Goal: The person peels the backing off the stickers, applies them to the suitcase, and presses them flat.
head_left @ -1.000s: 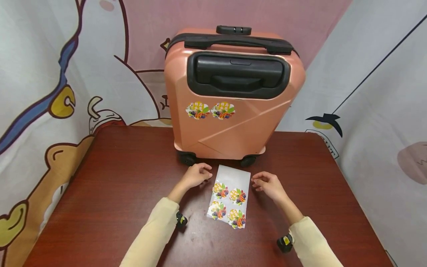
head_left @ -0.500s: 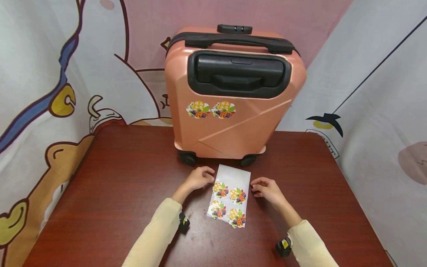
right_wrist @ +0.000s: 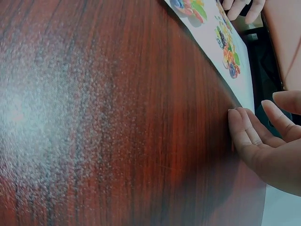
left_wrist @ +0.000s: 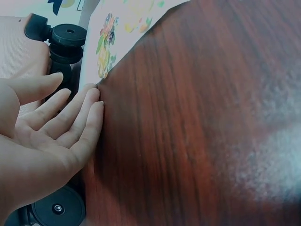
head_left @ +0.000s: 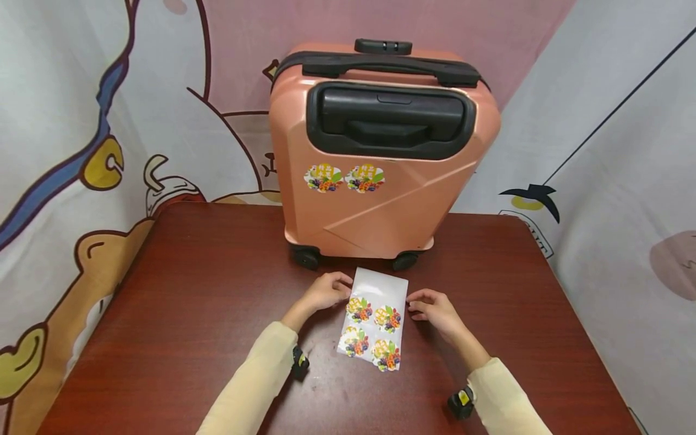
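Note:
A white sticker sheet (head_left: pixel 379 289) lies on the table, with several round fruit stickers (head_left: pixel 386 318) on its nearer part. Beside its left edge is my left hand (head_left: pixel 326 291), fingers relaxed and holding nothing; in the left wrist view its fingertips (left_wrist: pixel 95 90) meet the sheet's edge. My right hand (head_left: pixel 437 310) sits at the opposite edge, its fingers loosely bent, and the right wrist view has its fingertips (right_wrist: pixel 238 113) at the sheet's border. Behind the sheet stands an upright pink suitcase (head_left: pixel 370 211) carrying two matching fruit stickers (head_left: pixel 344 179) below its black handle recess.
The dark red wooden table (head_left: pixel 206 302) extends to both sides of the sheet. The suitcase's black wheels (head_left: pixel 307 258) rest on it just beyond the sheet. A cartoon-printed cloth (head_left: pixel 217 54) hangs behind and around the table.
Both hands have moved slightly inward, the left to the right and the right to the left, up to the sheet's edges. The sheet and suitcase stay in place.

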A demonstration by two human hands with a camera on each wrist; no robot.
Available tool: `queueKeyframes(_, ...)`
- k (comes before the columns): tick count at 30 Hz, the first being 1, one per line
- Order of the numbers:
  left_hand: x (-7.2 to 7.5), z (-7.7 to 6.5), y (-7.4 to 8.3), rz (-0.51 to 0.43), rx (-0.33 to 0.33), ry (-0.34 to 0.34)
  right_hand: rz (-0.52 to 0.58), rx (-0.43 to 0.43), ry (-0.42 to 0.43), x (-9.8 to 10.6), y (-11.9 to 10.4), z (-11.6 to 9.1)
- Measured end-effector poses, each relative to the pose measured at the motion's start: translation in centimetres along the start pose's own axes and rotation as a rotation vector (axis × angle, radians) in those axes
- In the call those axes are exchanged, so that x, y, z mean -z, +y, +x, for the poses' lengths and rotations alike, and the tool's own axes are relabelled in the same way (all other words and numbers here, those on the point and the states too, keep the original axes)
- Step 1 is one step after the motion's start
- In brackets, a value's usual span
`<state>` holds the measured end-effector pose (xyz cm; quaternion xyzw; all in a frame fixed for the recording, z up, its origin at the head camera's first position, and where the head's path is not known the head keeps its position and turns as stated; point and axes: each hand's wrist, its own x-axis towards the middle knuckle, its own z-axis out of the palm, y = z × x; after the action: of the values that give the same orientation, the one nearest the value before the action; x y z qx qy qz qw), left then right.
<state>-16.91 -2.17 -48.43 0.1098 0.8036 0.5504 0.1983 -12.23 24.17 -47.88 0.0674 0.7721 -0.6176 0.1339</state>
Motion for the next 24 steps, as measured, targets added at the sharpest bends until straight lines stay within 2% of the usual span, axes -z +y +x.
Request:
queueKeyframes(12, 0.07, -0.13, -0.16, -0.005, -0.013, 0.001, 0.037, -0.007, -0.002, -0.01, 0.20, -0.05)
queueKeyframes(24, 0.04, -0.32, 0.16, -0.018, -0.016, -0.029, 0.046, 0.008, -0.009, -0.19, 0.26, -0.25)
